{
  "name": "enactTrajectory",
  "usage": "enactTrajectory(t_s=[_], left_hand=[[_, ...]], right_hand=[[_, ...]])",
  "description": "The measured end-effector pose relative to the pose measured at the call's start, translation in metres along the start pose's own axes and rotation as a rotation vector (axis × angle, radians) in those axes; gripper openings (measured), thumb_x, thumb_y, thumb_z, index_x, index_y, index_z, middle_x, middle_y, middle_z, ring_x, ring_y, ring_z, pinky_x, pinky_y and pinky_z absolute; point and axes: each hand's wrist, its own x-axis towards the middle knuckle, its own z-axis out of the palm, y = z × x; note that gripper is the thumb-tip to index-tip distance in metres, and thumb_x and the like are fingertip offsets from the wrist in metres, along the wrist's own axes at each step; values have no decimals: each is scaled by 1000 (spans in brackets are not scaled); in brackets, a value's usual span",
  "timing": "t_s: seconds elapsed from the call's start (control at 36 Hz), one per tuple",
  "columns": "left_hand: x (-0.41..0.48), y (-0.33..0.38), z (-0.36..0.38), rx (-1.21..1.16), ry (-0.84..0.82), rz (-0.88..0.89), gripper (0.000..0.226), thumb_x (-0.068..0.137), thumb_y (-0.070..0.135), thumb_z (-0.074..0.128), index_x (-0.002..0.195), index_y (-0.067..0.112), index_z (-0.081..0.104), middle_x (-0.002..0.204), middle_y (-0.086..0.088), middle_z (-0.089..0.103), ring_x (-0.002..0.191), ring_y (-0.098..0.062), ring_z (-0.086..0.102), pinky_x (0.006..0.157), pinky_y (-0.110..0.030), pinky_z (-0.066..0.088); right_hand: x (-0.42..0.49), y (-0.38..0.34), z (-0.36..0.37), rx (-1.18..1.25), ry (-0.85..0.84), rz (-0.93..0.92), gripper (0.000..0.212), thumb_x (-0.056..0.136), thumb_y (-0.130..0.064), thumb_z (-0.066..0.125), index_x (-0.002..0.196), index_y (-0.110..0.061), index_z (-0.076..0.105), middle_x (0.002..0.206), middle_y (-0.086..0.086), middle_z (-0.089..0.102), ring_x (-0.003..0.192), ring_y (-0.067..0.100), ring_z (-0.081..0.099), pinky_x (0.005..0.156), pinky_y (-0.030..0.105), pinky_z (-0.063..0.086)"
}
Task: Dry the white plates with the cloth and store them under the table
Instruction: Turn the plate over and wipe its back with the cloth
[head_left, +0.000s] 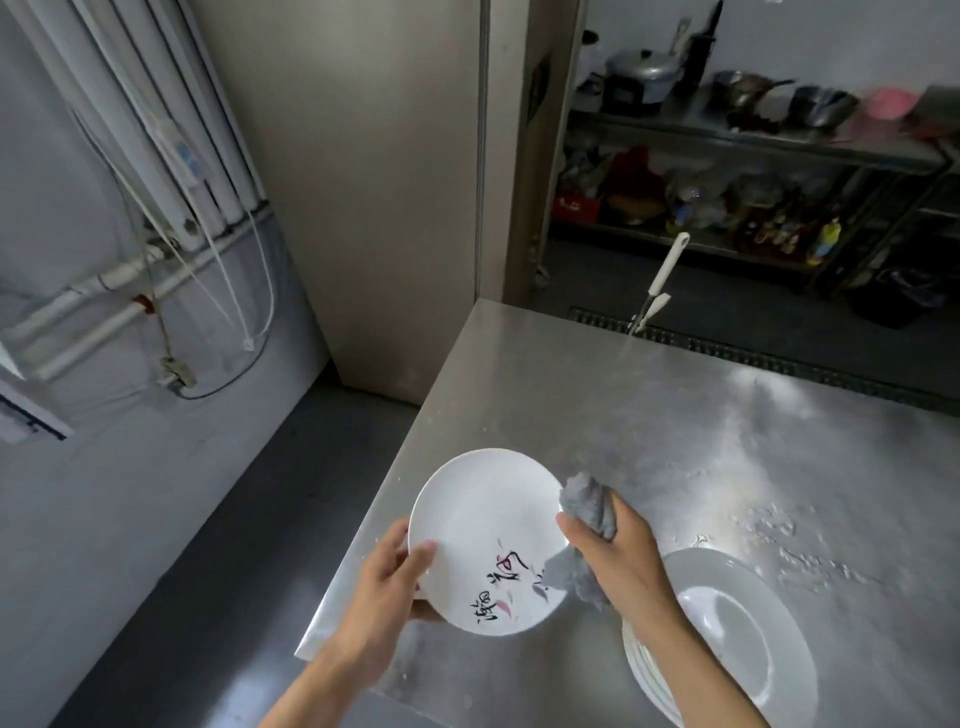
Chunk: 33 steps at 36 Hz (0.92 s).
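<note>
- The left grip (389, 577) holds the white plate (483, 519) by its left rim: the thumb lies on the plate's face and the fingers curl behind it.
- The plate is lifted over the near left corner of the steel surface (649, 415), tilted so that its face turns up towards the camera. Black brush characters and pink marks sit on its lower part.
- The right grip (618, 556) is closed round a bunched grey cloth (589, 499), with the thumb touching the plate's right rim. Folds of cloth stick out above and below the fist and touch the rim.
- A stack of white plates (737, 623) rests on the surface just right of the right forearm, close to the near edge; the forearm covers part of it.
- Water drops (800, 551) lie on the surface beyond the stack.
- A white-handled tool (662, 278) stands tilted at the far edge of the surface; its lower end is too blurred to tell.
- Behind, a metal shelf rack (753, 140) carries pots and bowls, and white pipes (119, 291) run along the left wall above the grey floor (197, 519).
</note>
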Motion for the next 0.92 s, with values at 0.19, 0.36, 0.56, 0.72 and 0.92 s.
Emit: enactTrajectory(t_s=[0.19, 0.36, 0.56, 0.72, 0.92], left_hand=[[-13, -4, 57, 75, -143, -91, 27, 104, 27, 59, 128, 31, 70, 116, -10, 76, 100, -38, 76, 84, -62, 61], [-23, -8, 128, 134, -284, -124, 25, 108, 25, 58, 130, 26, 68, 117, -11, 75, 93, -27, 77, 71, -42, 64], [-20, -33, 189, 294, -327, -122, 26, 108, 9, 53, 125, 16, 70, 96, -6, 61, 80, -7, 67, 77, -55, 65], [-26, -46, 213, 421, -327, -73, 31, 104, 6, 52, 121, 20, 73, 91, -5, 62, 73, -7, 64, 67, -42, 67], [-26, -57, 222, 571, -274, -8, 47, 101, 6, 49, 133, 35, 69, 97, -16, 64, 81, -20, 67, 63, -38, 66]], right_hand=[[-14, 4, -78, -275, -1, -7, 29, 87, -10, 74, 93, -38, 70, 86, -16, 75, 81, 1, 69, 64, 13, 51], [-33, 29, -149, -383, 74, 71, 32, 88, -7, 70, 99, -37, 69, 88, -19, 75, 82, -5, 68, 67, 11, 50], [-50, 68, -207, -437, 134, 142, 32, 86, -6, 70, 89, -38, 67, 81, -22, 72, 76, -3, 66, 64, 14, 49], [-53, 89, -231, -459, 151, 185, 20, 83, -9, 71, 90, -28, 68, 77, -11, 73, 79, 13, 70, 73, 28, 55], [-53, 107, -238, -464, 73, 206, 23, 84, -10, 69, 91, -32, 68, 77, -15, 73, 75, 7, 69, 73, 30, 57]])
